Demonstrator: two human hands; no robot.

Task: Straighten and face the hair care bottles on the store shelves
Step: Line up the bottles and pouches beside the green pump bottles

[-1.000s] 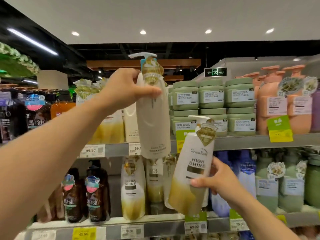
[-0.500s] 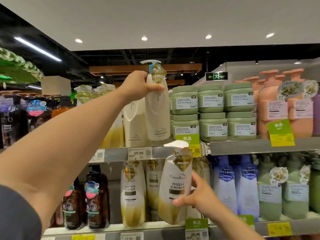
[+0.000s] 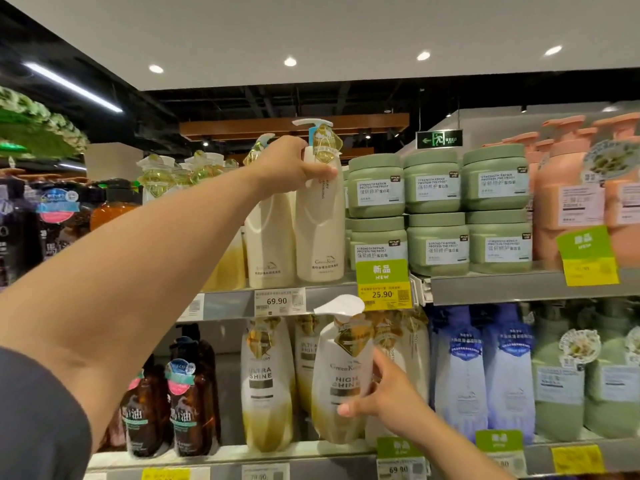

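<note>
Upper shelf, by the 69.90 price tag [image 3: 280, 301]: the cream bottle [image 3: 320, 230] stands upright on the shelf edge just above and right of the tag, touching a matching bottle [image 3: 268, 237] on its left and green jars [image 3: 375, 188] on its right.
Left hand: the left hand [image 3: 289, 168] holds the cream bottle's shoulder below the pump, fingers curled round it.
Cream bottle facing: its brand print shows low on the front; the pump spout points left.
Below the tag: the High Shine bottle [image 3: 341, 379] hangs tilted in front of the lower row, its base apparently off the lower shelf [image 3: 242, 453].
Right hand: the right hand [image 3: 384, 393] grips the High Shine bottle from its right side, thumb across the lower front, fingers behind it.
Risk, upper: a twist or shove from the high grip could tip the tall cream bottle off the edge, or knock its neighbour.
Risk, lower: the one-sided grip on a tilted bottle may slip; setting it down crooked could push the Ultra Shine bottle [image 3: 266, 382] beside it.
Risk, attention: both hands work at once, so one bottle gets less watching.
</note>
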